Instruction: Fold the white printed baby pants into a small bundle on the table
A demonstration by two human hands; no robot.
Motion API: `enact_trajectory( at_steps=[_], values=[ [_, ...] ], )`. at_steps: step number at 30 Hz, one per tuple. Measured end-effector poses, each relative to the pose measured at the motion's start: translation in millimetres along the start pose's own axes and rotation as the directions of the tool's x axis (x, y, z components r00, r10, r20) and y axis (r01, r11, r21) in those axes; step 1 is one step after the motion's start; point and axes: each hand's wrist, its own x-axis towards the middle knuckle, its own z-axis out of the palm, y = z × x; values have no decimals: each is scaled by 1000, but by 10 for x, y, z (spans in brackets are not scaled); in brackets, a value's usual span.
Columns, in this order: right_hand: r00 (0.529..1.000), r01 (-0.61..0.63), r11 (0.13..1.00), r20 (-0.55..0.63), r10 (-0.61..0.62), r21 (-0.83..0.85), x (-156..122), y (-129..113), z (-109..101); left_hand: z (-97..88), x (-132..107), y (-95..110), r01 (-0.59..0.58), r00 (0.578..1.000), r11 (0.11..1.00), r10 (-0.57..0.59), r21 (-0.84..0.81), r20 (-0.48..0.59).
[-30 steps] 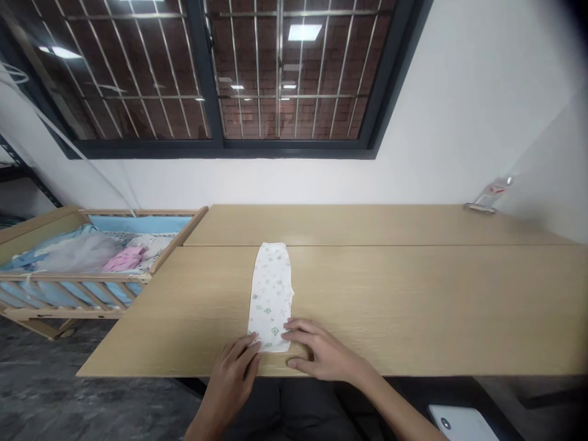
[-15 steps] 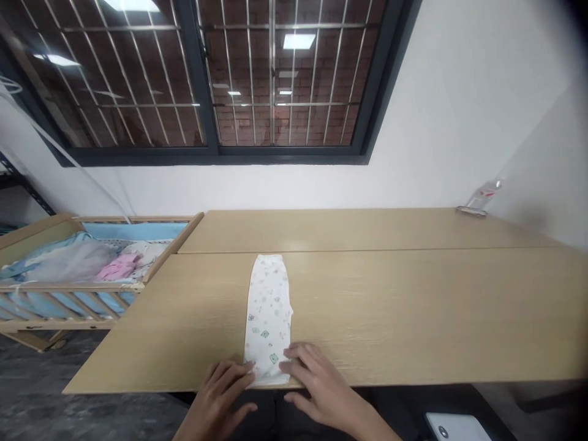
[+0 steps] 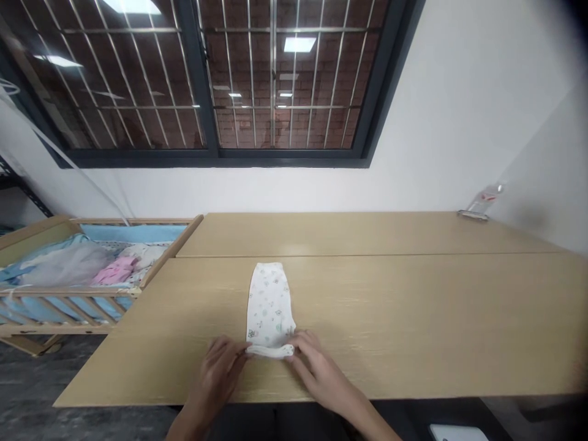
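A small white printed garment, which looks like folded baby pants (image 3: 270, 303), lies on the wooden table in front of me. Its near end is lifted and turned up into a narrow fold. My left hand (image 3: 223, 366) pinches the left corner of that fold between thumb and fingers. At the right corner, my right hand (image 3: 316, 367) grips the cloth the same way. The far end of the garment rests flat on the table top.
The pale wooden table (image 3: 413, 318) spreads widely to the right. A wooden crib (image 3: 174, 245) with blue lining and bedding stands at left. A clear plastic bottle (image 3: 487, 197) lies at the back right corner. Part of a white device (image 3: 457, 432) shows below the front edge.
Both hands have moved away from the table's front edge, carrying the garment's near end with them. That end, flat before, is now folded up, so the garment looks shorter.
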Motion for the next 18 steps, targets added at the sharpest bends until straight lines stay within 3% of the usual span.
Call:
enact_trajectory(
  at_steps=[5, 11, 14, 18],
  values=[
    [987, -118, 991, -103, 125, 71, 585, 221, -214, 116, 591, -266, 107, 994, 993, -106, 49, -29],
    [971, -99, 966, -191, 146, 237, 1456, 848, -312, 462, 1353, -689, 347, 918, 934, -358, 90, 173],
    [941, -165, 950, -247, 233, 267, 1766, 1194, -246, 742, 1572, -864, 399, 888, 910, -414, 112, 202],
    [859, -287, 921, -354, 369, 263, 1956, 1467, -144, 1033, 1698, -1001, 472, 831, 864, -503, 177, 239]
  ],
)
